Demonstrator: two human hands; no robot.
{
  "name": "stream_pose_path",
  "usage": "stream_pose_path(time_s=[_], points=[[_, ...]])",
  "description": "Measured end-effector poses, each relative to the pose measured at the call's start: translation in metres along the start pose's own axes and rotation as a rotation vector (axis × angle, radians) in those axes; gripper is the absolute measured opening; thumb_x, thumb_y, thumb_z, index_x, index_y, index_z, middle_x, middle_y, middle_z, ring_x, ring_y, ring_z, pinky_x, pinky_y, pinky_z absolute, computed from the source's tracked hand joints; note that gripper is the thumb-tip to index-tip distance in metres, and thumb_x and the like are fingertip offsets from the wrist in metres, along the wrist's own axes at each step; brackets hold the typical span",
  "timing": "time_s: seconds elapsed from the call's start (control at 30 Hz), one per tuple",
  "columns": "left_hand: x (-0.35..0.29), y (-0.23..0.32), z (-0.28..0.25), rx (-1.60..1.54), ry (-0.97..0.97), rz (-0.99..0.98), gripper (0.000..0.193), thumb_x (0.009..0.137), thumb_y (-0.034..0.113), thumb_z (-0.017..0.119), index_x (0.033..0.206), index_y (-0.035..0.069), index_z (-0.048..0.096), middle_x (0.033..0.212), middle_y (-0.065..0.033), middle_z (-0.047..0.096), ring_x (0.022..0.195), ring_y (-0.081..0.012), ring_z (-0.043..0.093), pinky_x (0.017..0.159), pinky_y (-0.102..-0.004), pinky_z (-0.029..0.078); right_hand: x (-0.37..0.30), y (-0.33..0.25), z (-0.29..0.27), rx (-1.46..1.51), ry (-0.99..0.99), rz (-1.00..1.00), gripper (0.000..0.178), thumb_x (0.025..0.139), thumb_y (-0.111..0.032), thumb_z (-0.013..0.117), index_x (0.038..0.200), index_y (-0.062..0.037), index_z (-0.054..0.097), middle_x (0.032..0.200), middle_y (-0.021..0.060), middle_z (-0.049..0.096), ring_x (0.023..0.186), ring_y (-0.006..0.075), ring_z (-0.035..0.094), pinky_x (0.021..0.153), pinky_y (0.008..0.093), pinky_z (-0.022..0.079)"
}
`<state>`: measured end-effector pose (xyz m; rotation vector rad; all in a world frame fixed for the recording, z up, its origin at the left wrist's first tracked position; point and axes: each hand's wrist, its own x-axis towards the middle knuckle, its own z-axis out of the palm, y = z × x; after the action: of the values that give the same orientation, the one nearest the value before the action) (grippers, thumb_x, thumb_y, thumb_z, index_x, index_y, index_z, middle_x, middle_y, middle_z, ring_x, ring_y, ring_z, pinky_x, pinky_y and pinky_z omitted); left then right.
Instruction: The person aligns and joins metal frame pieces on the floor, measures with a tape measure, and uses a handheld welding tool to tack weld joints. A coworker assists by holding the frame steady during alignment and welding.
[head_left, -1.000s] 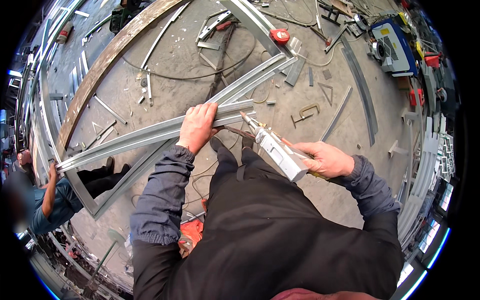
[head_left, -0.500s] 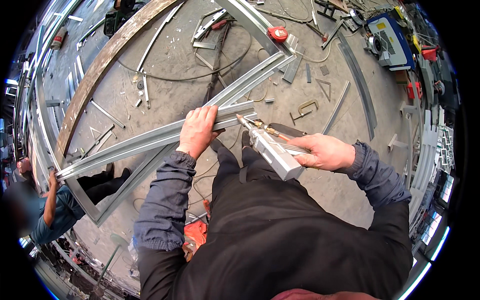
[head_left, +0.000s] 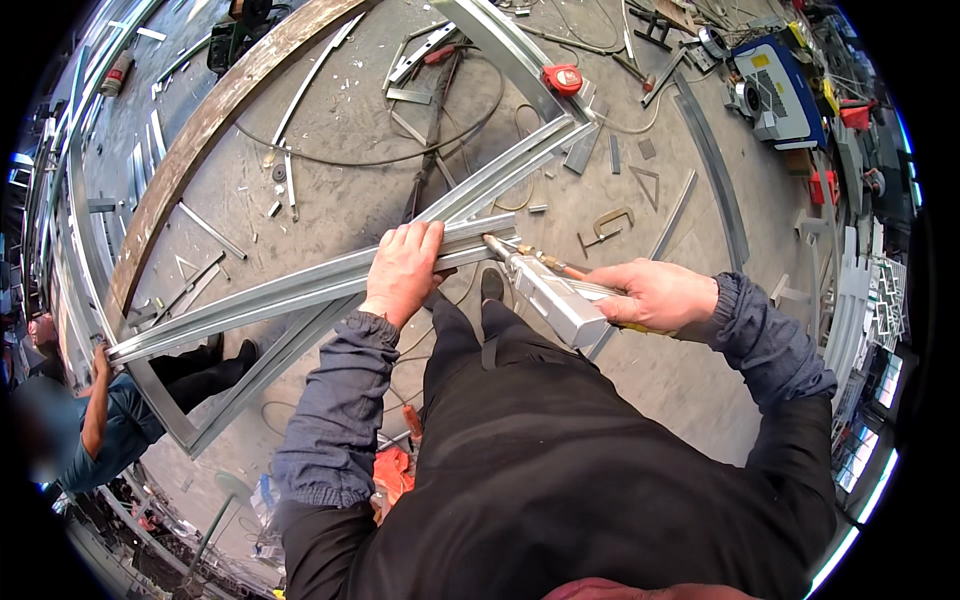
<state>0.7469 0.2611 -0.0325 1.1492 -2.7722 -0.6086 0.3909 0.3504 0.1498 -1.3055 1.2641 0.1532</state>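
My left hand (head_left: 404, 272) is closed over a long silver metal profile (head_left: 270, 305), gripping it near its right end. My right hand (head_left: 660, 297) is wrapped round a silver, box-bodied hand tool (head_left: 555, 302) with a narrow pointed nose and a brass hose fitting. The tool's tip is at the profile's right end; whether it touches is hard to see. Under and beyond the profile, more grooved metal members form an angled frame (head_left: 505, 172). At the far left, another person's hand (head_left: 101, 362) is at the profile's other end.
A red tape measure (head_left: 563, 79) rests on the frame's far corner. A C-clamp (head_left: 606, 230), a triangular metal piece (head_left: 646, 187) and loose strips lie on the floor. A rusty curved beam (head_left: 200, 135) stretches across the left. A blue-and-white machine (head_left: 775, 90) stands at far right.
The profile's right end and the tool's tip have shifted slightly right and down in view. Both hands keep their grip, and the tool tip stays at the profile's end.
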Motion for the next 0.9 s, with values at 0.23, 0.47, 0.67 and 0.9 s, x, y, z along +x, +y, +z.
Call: stream_pose_path(time_s=[0.23,0.47,0.67,0.9], points=[[-0.001,-0.003,0.002,0.036,0.065,0.035,0.082,0.071,0.026,0.100,0.141,0.008,0.059,0.123,-0.0095,0.066,0.119,-0.0293,0.065,0.102,-0.0428,0.050,0.000,-0.008,-0.009,-0.037,-0.039,0.042,0.058,0.115,-0.051,0.064,0.154,-0.0089,0.066,0.116,0.0157,0.080,0.105,0.0311,0.075,0.095,0.0430,0.058],[0.000,-0.005,0.005,0.026,0.069,0.039,0.084,0.070,0.025,0.099,0.143,0.009,0.059,0.123,-0.0095,0.065,0.119,-0.0298,0.064,0.102,-0.0430,0.050,0.000,-0.009,-0.013,-0.056,-0.051,0.043,0.061,0.114,-0.053,0.064,0.154,-0.0076,0.065,0.121,0.0184,0.080,0.110,0.0344,0.076,0.096,0.0443,0.058],[0.001,-0.002,0.000,-0.013,-0.005,-0.001,0.089,0.069,0.023,0.099,0.147,0.007,0.060,0.129,-0.0117,0.067,0.124,-0.0319,0.064,0.106,-0.0450,0.050,-0.003,-0.015,-0.018,-0.046,-0.067,0.084,0.061,0.114,-0.054,0.064,0.154,-0.0079,0.065,0.122,0.0190,0.080,0.112,0.0355,0.076,0.097,0.0452,0.058],[0.001,-0.003,0.001,-0.010,0.008,0.003,0.083,0.071,0.024,0.098,0.144,0.006,0.062,0.133,-0.0112,0.069,0.123,-0.0319,0.065,0.106,-0.0447,0.051,-0.004,-0.014,-0.023,-0.062,-0.088,0.104,0.063,0.114,-0.056,0.064,0.156,-0.0087,0.064,0.122,0.0194,0.080,0.113,0.0365,0.076,0.097,0.0461,0.058]])
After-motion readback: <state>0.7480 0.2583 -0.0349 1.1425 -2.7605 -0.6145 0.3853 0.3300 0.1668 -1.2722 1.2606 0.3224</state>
